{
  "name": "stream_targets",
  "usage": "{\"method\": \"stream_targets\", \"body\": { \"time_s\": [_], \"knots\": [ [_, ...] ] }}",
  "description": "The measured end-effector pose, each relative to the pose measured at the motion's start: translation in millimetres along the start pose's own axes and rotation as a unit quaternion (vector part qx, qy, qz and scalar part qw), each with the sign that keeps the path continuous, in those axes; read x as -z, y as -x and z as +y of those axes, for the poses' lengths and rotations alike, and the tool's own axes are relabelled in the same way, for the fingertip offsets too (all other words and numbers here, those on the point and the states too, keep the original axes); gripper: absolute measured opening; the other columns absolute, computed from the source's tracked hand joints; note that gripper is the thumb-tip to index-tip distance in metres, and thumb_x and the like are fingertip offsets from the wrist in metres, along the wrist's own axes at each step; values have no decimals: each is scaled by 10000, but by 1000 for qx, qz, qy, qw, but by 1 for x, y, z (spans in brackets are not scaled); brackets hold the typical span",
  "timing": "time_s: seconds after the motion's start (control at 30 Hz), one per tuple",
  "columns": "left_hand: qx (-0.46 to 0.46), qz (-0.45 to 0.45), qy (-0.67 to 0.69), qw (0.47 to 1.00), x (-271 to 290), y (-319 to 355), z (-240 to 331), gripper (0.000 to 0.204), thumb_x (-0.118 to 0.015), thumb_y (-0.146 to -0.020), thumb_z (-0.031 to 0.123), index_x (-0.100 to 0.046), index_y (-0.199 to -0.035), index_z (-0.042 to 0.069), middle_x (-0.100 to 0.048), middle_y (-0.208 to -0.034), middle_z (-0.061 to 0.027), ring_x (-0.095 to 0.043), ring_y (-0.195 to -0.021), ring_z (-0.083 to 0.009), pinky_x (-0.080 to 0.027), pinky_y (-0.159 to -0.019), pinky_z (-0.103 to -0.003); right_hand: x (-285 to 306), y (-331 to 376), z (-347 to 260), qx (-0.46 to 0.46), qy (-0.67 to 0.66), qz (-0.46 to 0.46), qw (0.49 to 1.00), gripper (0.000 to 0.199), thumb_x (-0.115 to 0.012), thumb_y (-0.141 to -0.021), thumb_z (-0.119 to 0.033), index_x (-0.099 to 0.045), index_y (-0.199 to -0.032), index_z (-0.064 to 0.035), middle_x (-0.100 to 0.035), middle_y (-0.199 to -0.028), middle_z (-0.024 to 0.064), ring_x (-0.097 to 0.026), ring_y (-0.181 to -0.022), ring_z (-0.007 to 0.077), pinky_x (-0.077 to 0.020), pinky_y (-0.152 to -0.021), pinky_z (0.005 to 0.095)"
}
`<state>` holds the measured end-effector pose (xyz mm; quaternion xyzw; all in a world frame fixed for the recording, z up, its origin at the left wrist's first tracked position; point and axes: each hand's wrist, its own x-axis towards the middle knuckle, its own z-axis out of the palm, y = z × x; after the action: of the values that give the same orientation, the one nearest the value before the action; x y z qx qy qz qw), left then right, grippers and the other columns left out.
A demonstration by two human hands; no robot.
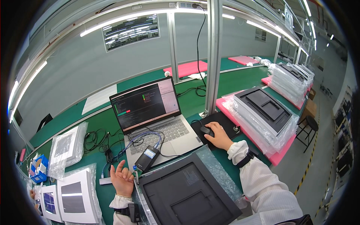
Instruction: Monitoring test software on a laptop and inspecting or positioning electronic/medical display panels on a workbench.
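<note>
My right hand [220, 135] rests on a black computer mouse [207, 130], which sits on a dark mouse pad [222, 123] to the right of an open grey laptop [168, 131]. The laptop screen shows a dark window with small green and red patches. My left hand [122, 180] is palm up with loosely bent fingers spread apart, holding nothing visible. Close to its fingertips, a small black adapter box [147, 159] with cables lies on the laptop's front left corner. Between my forearms lies a large dark grey plastic panel [187, 191], on bubble wrap [221, 168].
Stacked wrapped panels [262, 112] stand on pink foam at the right. White framed panels [75, 197] and a blue bin [38, 168] are at the left. Black cables [101, 140] coil beside the laptop. A metal post [213, 56] rises behind the mouse pad.
</note>
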<state>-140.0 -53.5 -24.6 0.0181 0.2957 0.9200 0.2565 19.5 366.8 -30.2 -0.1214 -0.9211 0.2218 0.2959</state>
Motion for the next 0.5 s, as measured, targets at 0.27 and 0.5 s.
{"method": "stream_targets", "body": {
  "time_s": [0.27,0.5],
  "knots": [
    [-4,-2,-2,1000,3,-1,1,521,-399,-980,500,-593,-1107,34,-280,-548,26,-274,-472,-84,-257,-449,-249,-3,0,0,3,-7,3,1000,454,-686,-814,-244,-538,-1198,-52,-486,-1231,137,-501,-1116,367,-411,-970,432],
    [-2,-7,-4,1000,3,0,1,519,-399,-979,499,-594,-1108,36,-285,-546,25,-273,-467,-87,-260,-450,-249,-2,-1,3,4,-4,1,1000,453,-687,-810,-240,-538,-1195,-53,-489,-1227,135,-504,-1112,366,-416,-965,435]
  ]
}}
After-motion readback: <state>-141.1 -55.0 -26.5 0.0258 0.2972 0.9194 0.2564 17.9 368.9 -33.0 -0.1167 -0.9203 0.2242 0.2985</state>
